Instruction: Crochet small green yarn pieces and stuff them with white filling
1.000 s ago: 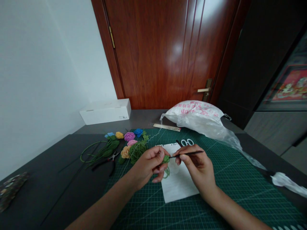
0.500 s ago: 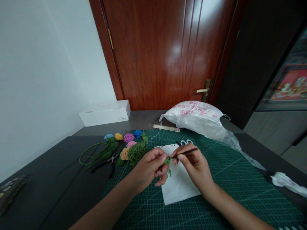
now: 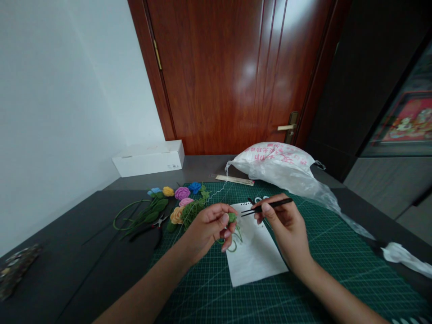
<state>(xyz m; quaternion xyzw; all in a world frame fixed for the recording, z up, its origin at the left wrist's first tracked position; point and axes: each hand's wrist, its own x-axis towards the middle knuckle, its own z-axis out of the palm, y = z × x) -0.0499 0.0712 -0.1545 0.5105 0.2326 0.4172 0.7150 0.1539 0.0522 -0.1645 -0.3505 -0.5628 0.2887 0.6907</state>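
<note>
My left hand [image 3: 205,227] pinches a small green crocheted leaf [image 3: 231,218], and a thin green yarn tail [image 3: 238,238] hangs from it over a white sheet of paper [image 3: 258,254]. My right hand [image 3: 283,225] grips slim black tweezers [image 3: 266,206] above the paper's far end. Their tips point at the leaf and stop just short of it. Both hands are over the green cutting mat [image 3: 324,270].
Crocheted roses [image 3: 182,193] and green crocheted leaves [image 3: 192,213] lie left of the paper, beside pliers [image 3: 158,223] and wire stems [image 3: 126,211]. Scissors [image 3: 261,199], a ruler [image 3: 234,180], a plastic bag [image 3: 276,162] and a white box [image 3: 148,159] lie beyond.
My right hand has moved up and to the right, taking the tweezers off the leaf. The leaf's yarn tail now hangs more visibly over the paper.
</note>
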